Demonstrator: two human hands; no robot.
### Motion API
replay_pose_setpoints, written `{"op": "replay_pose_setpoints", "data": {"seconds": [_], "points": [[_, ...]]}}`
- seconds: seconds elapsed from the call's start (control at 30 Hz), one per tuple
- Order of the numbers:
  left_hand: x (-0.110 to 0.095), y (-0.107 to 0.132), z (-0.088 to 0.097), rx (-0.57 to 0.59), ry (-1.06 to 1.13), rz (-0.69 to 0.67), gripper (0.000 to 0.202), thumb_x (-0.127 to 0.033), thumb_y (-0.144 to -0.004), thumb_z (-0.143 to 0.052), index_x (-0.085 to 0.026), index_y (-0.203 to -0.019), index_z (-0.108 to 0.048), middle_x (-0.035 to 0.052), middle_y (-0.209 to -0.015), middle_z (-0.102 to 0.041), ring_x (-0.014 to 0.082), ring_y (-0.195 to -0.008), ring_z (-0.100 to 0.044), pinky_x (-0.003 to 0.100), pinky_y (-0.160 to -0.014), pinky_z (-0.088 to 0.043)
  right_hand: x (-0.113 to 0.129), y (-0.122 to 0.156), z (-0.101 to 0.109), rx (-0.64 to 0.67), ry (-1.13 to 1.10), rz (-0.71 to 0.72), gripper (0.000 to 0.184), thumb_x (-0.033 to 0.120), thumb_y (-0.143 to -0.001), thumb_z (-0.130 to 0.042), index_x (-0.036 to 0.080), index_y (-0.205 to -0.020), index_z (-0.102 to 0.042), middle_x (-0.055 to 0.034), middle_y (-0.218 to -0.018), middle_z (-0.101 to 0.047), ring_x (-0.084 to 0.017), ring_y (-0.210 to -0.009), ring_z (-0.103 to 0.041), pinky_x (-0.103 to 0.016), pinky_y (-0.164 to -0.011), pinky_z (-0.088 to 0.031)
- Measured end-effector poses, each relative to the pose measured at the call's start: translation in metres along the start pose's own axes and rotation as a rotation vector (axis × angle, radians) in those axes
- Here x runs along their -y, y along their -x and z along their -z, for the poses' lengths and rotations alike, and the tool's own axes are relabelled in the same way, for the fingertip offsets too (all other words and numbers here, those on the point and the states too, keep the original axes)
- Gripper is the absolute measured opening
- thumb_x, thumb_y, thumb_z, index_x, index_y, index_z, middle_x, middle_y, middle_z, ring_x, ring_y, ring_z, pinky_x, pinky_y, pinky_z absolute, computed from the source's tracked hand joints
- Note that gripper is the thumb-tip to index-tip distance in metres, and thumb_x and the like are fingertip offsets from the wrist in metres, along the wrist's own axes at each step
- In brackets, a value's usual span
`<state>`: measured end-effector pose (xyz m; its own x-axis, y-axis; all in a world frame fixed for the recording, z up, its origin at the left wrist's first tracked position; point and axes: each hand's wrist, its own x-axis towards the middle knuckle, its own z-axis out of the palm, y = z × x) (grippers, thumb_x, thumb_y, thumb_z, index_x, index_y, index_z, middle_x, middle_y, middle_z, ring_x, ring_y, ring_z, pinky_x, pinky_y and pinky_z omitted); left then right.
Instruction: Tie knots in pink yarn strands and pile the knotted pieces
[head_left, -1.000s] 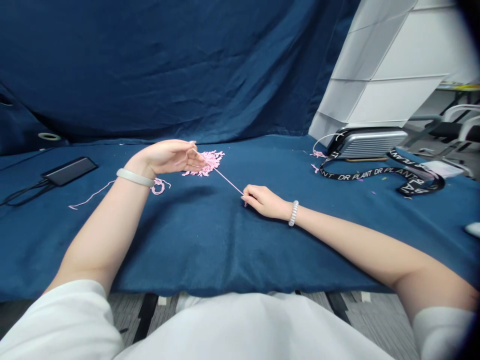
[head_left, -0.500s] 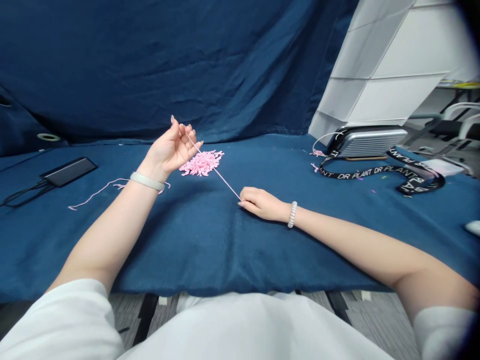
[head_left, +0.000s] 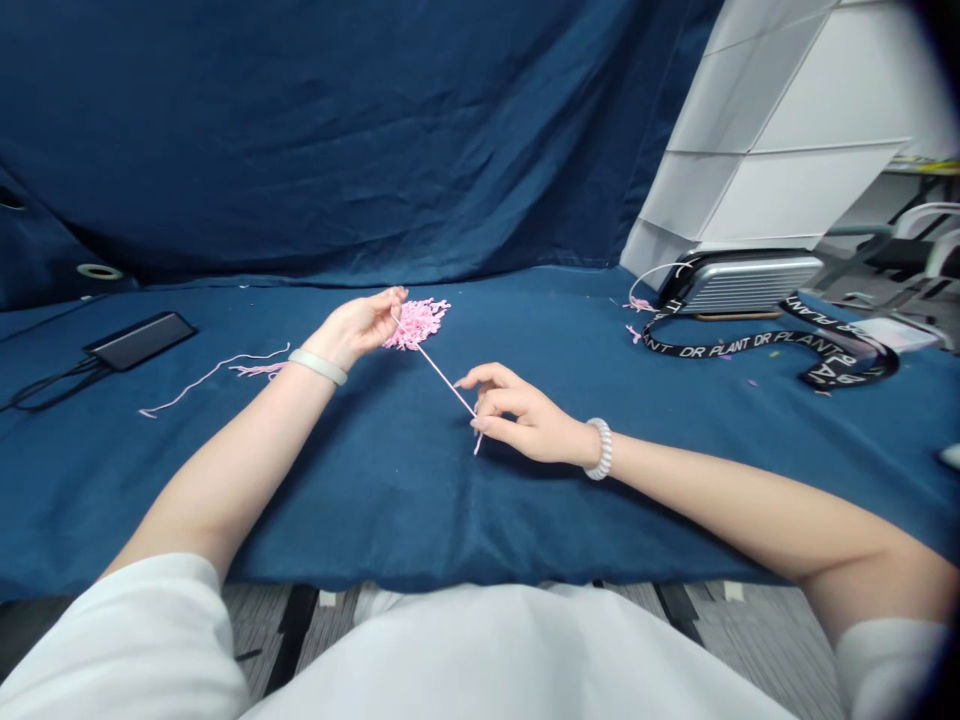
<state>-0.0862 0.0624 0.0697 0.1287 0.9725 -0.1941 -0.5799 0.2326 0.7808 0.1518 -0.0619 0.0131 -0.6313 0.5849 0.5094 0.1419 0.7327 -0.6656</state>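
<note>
Beyond right hand (head_left: 525,422), black strap (head_left: 742,344) reads DR PLANT.

Bright, even light, source out of frame. Soft shadow under the bare right hand (head_left: 525,425) on the navy cloth worktop (head_left: 375,510). Mild glare on the ribbed silver case (head_left: 750,284) beyond it. White panelled cabinet (head_left: 780,170) bowed by lens distortion; dark vignette at far right edge.

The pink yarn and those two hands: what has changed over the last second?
The left hand has dropped from raised, spread fingers down to the pink tuft pile, pinching the straight pink strand. The right hand has lifted slightly off the blue cloth, its fingers opening around the strand's lower end. The loose yarn beside the left wrist has shifted. The phone and black lettered strap stayed put.
</note>
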Motion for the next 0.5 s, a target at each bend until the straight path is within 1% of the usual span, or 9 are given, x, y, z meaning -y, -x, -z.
{"op": "replay_pose_setpoints", "data": {"seconds": [0.07, 0.13, 0.2, 0.3, 0.37, 0.4, 0.43, 0.5], "points": [[0.006, 0.000, -0.002, -0.026, -0.006, 0.025, 0.025, 0.004, -0.086, -0.035, -0.011, -0.084, -0.055, 0.0017, -0.064, -0.059, 0.0046, -0.052, -0.058, 0.009, -0.052, -0.050, 0.003, -0.001, 0.000, 0.045, -0.109, -0.011, 0.021, 0.028, -0.087, -0.050, 0.017, -0.072, -0.058, -0.0080, -0.113, -0.054, -0.017, -0.096, -0.056, -0.035, -0.086, -0.046], [0.008, 0.000, -0.003, -0.036, 0.010, 0.007, 0.024, 0.003, -0.086, -0.036, -0.011, -0.086, -0.055, 0.0018, -0.064, -0.058, 0.0048, -0.053, -0.059, 0.009, -0.054, -0.050, 0.005, -0.002, 0.003, 0.049, -0.181, -0.003, 0.022, 0.029, -0.088, -0.049, 0.017, -0.073, -0.058, -0.0083, -0.113, -0.056, -0.018, -0.102, -0.055, -0.036, -0.089, -0.045], [0.008, 0.001, -0.003, -0.050, 0.023, -0.015, 0.022, 0.002, -0.087, -0.036, -0.010, -0.086, -0.054, 0.0020, -0.064, -0.058, 0.0048, -0.054, -0.059, 0.008, -0.055, -0.050, 0.008, -0.003, 0.008, 0.022, -0.210, 0.022, 0.021, 0.028, -0.088, -0.050, 0.016, -0.073, -0.058, -0.0092, -0.117, -0.055, -0.019, -0.106, -0.054, -0.038, -0.092, -0.043], [0.008, 0.001, -0.003, -0.018, 0.005, 0.001, 0.023, 0.004, -0.086, -0.034, -0.008, -0.085, -0.054, 0.0017, -0.063, -0.057, 0.0042, -0.050, -0.058, 0.008, -0.053, -0.050, 0.019, -0.005, 0.014, 0.019, -0.221, 0.103, 0.019, 0.025, -0.086, -0.052, 0.015, -0.071, -0.058, -0.0108, -0.118, -0.055, -0.019, -0.106, -0.054, -0.037, -0.092, -0.043], [0.011, 0.002, -0.004, 0.028, -0.016, 0.043, 0.024, 0.005, -0.085, -0.033, -0.007, -0.082, -0.053, 0.0019, -0.061, -0.057, 0.0043, -0.048, -0.057, 0.008, -0.051, -0.050, 0.028, -0.005, 0.016, 0.080, -0.248, 0.132, 0.019, 0.023, -0.086, -0.053, 0.014, -0.070, -0.057, -0.0109, -0.108, -0.060, -0.017, -0.097, -0.058, -0.034, -0.088, -0.045], [0.013, 0.003, -0.006, 0.053, -0.024, 0.066, 0.024, 0.006, -0.085, -0.033, -0.007, -0.081, -0.053, 0.0020, -0.061, -0.056, 0.0044, -0.047, -0.057, 0.009, -0.050, -0.050, 0.031, -0.005, 0.016, 0.126, -0.265, 0.112, 0.020, 0.024, -0.086, -0.052, 0.014, -0.070, -0.057, -0.0100, -0.099, -0.062, -0.015, -0.090, -0.059, -0.032, -0.083, -0.047], [0.014, 0.004, -0.008, 0.073, -0.031, 0.087, 0.025, 0.007, -0.084, -0.032, -0.007, -0.081, -0.053, 0.0022, -0.061, -0.056, 0.0044, -0.047, -0.057, 0.009, -0.049, -0.050, 0.033, -0.005, 0.016, 0.170, -0.283, 0.068, 0.021, 0.025, -0.087, -0.051, 0.014, -0.070, -0.057, -0.0084, -0.090, -0.063, -0.014, -0.082, -0.060, -0.030, -0.078, -0.048], [0.014, 0.008, -0.011, 0.100, -0.036, 0.114, 0.026, 0.009, -0.083, -0.031, -0.007, -0.082, -0.053, 0.0026, -0.062, -0.057, 0.0045, -0.047, -0.057, 0.008, -0.047, -0.050, 0.030, -0.005, 0.016, 0.227, -0.314, -0.071, 0.025, 0.030, -0.088, -0.049, 0.014, -0.070, -0.055, -0.0043, -0.074, -0.060, -0.011, -0.067, -0.057, -0.025, -0.067, -0.047]]}}
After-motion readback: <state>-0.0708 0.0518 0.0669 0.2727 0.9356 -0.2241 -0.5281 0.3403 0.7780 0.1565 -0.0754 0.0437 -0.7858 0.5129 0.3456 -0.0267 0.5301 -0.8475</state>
